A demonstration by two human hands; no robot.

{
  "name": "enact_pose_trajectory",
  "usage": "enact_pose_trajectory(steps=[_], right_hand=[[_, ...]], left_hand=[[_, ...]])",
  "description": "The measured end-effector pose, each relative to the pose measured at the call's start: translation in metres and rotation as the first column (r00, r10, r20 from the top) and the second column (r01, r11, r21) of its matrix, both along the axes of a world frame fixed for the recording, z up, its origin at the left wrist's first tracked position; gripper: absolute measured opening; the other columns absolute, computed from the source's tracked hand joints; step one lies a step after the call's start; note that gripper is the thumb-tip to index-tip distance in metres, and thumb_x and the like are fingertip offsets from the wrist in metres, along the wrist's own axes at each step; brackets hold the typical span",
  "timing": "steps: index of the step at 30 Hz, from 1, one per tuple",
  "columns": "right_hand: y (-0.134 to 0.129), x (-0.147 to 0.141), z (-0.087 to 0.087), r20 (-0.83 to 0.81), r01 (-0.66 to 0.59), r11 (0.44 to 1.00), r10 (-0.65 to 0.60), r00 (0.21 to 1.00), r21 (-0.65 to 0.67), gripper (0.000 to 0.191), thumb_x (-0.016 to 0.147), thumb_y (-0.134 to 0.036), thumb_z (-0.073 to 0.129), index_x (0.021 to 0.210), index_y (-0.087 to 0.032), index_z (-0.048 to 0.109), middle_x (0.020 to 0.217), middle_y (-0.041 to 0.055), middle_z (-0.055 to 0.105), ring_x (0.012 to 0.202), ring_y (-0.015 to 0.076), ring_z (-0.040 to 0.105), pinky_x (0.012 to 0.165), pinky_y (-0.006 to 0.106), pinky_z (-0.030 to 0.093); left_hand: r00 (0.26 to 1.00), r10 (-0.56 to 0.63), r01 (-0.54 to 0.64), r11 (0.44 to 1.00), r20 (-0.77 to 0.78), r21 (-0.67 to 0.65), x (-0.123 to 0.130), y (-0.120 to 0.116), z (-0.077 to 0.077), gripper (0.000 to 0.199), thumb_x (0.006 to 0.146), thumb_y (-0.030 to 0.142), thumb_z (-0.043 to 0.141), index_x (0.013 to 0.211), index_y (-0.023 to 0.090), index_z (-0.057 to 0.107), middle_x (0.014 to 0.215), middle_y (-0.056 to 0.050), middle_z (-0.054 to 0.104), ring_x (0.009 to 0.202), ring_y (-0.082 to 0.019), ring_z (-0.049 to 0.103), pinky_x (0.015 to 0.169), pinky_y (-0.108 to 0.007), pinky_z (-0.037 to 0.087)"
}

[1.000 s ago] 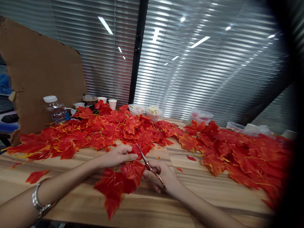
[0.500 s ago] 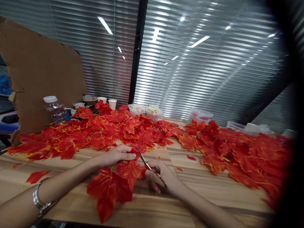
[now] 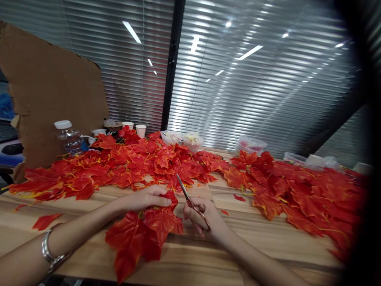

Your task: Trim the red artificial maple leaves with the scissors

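Observation:
My left hand [image 3: 153, 198] pinches a red artificial maple leaf [image 3: 163, 222] between thumb and fingers, low over the wooden table. A second red maple leaf [image 3: 132, 244] hangs beside it, under the same hand; how the two are joined is hidden. In my right hand [image 3: 201, 216] is a pair of scissors [image 3: 186, 193] with copper-coloured handles. Their blades look closed and point up and away, just right of the held leaf and apart from it.
Heaps of red maple leaves cover the back left [image 3: 131, 163] and right [image 3: 315, 190]. Leaf scraps [image 3: 239, 197] dot the table [image 3: 268, 246]. A plastic bottle [image 3: 70, 137], paper cups [image 3: 141, 130] and clear tubs [image 3: 193, 141] stand behind. A cardboard sheet [image 3: 56, 87] rises at the left.
My right hand has drawn the scissors slightly right, away from the leaf, and the blades have tilted more upright. The hanging leaves have swung a little left and down.

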State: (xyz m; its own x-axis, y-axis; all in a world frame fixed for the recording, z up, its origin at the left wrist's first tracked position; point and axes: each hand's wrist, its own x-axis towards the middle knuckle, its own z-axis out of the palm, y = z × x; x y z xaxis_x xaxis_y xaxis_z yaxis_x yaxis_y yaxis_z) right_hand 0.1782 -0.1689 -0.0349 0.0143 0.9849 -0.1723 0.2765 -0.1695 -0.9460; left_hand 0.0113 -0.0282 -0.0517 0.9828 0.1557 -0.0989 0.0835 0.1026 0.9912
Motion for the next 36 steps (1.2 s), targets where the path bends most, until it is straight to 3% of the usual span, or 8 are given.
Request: enact_pose_trajectory(steps=[4,9,12,14,19,24,30,36], right_hand=[[0.001,-0.002,0.0,-0.023,-0.037,0.999,0.037,0.999,-0.011,0.039,0.076,-0.053,0.053,0.072,-0.013,0.053,0.038,-0.0077,0.038,0.028,0.0039,0.033,0.028,0.013,0.025],[0.001,-0.007,0.006,0.031,0.018,0.998,-0.017,0.999,-0.057,0.035,0.076,-0.048,0.055,0.073,-0.013,0.054,0.038,-0.0068,0.041,0.028,0.0045,0.036,0.03,0.014,0.027],[0.003,-0.007,0.007,0.03,0.06,0.997,-0.059,0.998,-0.04,0.035,0.076,-0.048,0.055,0.075,-0.013,0.055,0.037,-0.007,0.041,0.028,0.0047,0.036,0.03,0.014,0.027],[0.004,-0.006,0.005,0.024,0.092,0.995,-0.091,0.996,-0.034,0.035,0.076,-0.047,0.056,0.075,-0.012,0.055,0.037,-0.0072,0.041,0.029,0.0045,0.035,0.03,0.014,0.026],[0.008,-0.002,-0.002,-0.04,0.173,0.985,-0.174,0.984,-0.022,0.035,0.073,-0.048,0.059,0.078,-0.014,0.051,0.036,-0.0079,0.043,0.028,0.0049,0.034,0.031,0.015,0.023],[0.009,0.0,-0.003,-0.095,0.275,0.962,-0.273,0.957,0.005,0.036,0.073,-0.049,0.059,0.08,-0.015,0.051,0.036,-0.008,0.043,0.029,0.0057,0.034,0.032,0.016,0.027],[0.009,0.004,0.001,-0.149,0.369,0.925,-0.353,0.924,0.094,0.031,0.076,-0.045,0.059,0.075,-0.016,0.049,0.038,-0.0069,0.044,0.033,0.0064,0.037,0.035,0.017,0.028],[0.011,0.01,-0.002,-0.308,0.475,0.873,-0.425,0.851,0.108,0.027,0.078,-0.04,0.059,0.076,-0.016,0.047,0.042,-0.0078,0.041,0.036,0.0053,0.035,0.039,0.017,0.027]], left_hand=[[0.996,0.003,-0.012,0.994,0.084,0.11,0.001,-0.001,0.001,0.021,0.079,0.035,0.056,0.084,0.017,0.065,0.08,0.0,0.06,0.071,-0.012,0.05,0.064,-0.02,0.035],[0.993,0.013,-0.013,1.0,0.121,0.0,0.004,-0.006,-0.003,0.03,0.075,0.03,0.063,0.103,0.02,0.057,0.095,-0.002,0.059,0.081,-0.014,0.052,0.067,-0.021,0.039],[0.993,0.098,-0.096,0.995,0.066,-0.022,0.004,-0.005,-0.007,0.043,0.072,0.03,0.066,0.11,0.02,0.048,0.09,-0.002,0.057,0.077,-0.013,0.052,0.065,-0.021,0.039],[0.987,0.153,-0.153,0.988,0.049,-0.009,0.005,-0.003,-0.009,0.043,0.07,0.031,0.067,0.106,0.02,0.047,0.081,0.001,0.053,0.068,-0.01,0.048,0.059,-0.019,0.036],[0.979,0.17,-0.168,0.985,0.111,-0.023,0.008,0.0,-0.007,0.03,0.071,0.033,0.065,0.085,0.019,0.043,0.062,0.008,0.041,0.052,-0.005,0.034,0.048,-0.016,0.025],[0.966,0.228,-0.229,0.973,0.12,-0.01,0.012,0.004,-0.008,0.025,0.073,0.033,0.063,0.086,0.016,0.049,0.065,0.005,0.048,0.054,-0.006,0.04,0.051,-0.017,0.03],[0.979,0.171,-0.153,0.975,0.111,-0.16,0.011,0.006,-0.009,0.023,0.074,0.027,0.063,0.091,0.016,0.051,0.068,0.002,0.054,0.058,-0.009,0.051,0.056,-0.021,0.037],[0.94,0.278,-0.206,0.926,0.199,-0.317,0.012,0.006,-0.008,0.029,0.075,0.022,0.061,0.103,0.019,0.053,0.062,0.002,0.055,0.06,-0.01,0.051,0.064,-0.023,0.039]])
